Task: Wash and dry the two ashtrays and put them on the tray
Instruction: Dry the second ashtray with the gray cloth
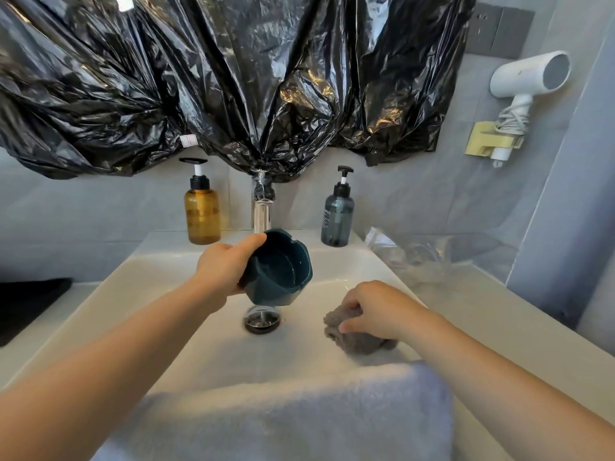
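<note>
The left hand (226, 267) grips the tilted ashtray (283, 271) above the drain (262, 320), in the middle of the sink (133, 294). The right hand (379, 311) pinches a grey cloth (356, 341) near the sink's right edge. If wet, the ashtray may slip and chip.

amber pump bottle (202, 214), grey pump bottle (337, 221), white hair dryer (529, 78), black plastic sheet (233, 78)

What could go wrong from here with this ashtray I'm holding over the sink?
1. Your left hand holds the ashtray tilted in the air over the hard sink; if wet, it may slip and chip.
2. The towel draped over the sink's front edge lies close to the grey cloth your right hand grips, so it could get soaked.
</note>
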